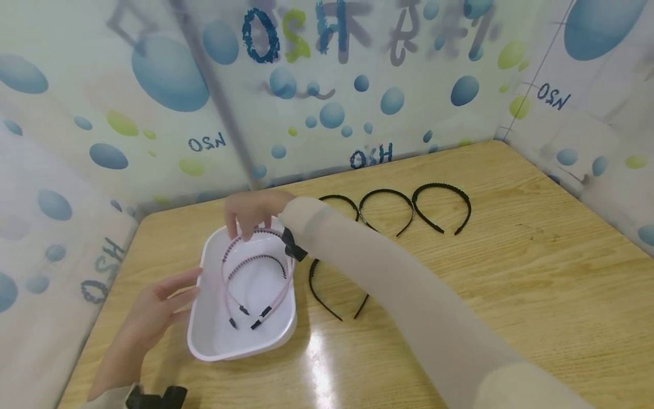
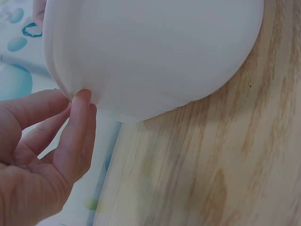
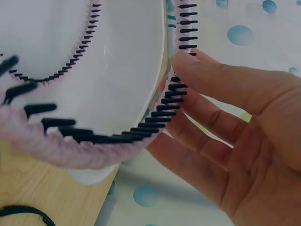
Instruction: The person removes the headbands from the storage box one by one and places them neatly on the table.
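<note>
My right hand (image 1: 255,209) pinches a pink headband (image 3: 84,153) between thumb and fingers, at the curve of its band. Black comb teeth line the inside of this headband, and its dark-tipped ends point down into the white plastic tub (image 1: 208,341). Lower in the tub lies a second pink headband (image 1: 258,257), also with dark teeth. At the tub's left side, my left hand (image 1: 158,307) grips the rim; the left wrist view shows thumb and fingers (image 2: 79,117) meeting at that edge.
Several black headbands lie on the wooden table (image 1: 536,238) right of the tub, among them a back middle one (image 1: 386,191), a far right one (image 1: 441,186) and a nearer one (image 1: 324,301) partly behind my right forearm. Patterned sheeting (image 1: 327,85) hangs around the table.
</note>
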Demonstrator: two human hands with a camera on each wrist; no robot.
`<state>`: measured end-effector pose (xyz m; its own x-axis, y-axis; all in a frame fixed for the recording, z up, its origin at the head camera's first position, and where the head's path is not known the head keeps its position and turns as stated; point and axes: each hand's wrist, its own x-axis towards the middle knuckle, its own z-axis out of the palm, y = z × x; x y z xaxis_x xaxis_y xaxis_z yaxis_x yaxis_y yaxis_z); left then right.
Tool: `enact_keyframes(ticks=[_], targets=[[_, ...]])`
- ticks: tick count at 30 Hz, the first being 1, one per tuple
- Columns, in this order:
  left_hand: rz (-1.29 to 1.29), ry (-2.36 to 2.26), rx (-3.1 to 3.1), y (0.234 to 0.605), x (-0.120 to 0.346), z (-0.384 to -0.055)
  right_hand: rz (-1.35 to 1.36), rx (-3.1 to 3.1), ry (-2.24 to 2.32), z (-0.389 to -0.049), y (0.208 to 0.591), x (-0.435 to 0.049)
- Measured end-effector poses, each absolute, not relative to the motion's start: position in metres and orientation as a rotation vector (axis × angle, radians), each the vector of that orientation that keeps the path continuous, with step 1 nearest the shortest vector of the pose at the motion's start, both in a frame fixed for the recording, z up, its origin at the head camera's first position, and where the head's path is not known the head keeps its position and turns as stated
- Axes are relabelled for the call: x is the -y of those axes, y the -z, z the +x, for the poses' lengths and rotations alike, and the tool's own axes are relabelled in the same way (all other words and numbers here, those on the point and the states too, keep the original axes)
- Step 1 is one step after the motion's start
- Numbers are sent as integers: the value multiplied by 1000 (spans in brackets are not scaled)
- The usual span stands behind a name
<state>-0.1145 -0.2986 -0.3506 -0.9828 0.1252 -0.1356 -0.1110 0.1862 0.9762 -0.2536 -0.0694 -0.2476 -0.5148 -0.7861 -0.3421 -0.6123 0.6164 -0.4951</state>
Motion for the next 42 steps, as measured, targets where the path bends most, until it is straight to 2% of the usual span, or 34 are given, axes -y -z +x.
enact_keyframes(ticks=[26, 42], targets=[[75, -1932, -2245, 350, 300, -115, -1217, -2300, 419, -270, 232, 17], [72, -1920, -2254, 352, 300, -114, -1191, -2300, 459, -278, 238, -21]])
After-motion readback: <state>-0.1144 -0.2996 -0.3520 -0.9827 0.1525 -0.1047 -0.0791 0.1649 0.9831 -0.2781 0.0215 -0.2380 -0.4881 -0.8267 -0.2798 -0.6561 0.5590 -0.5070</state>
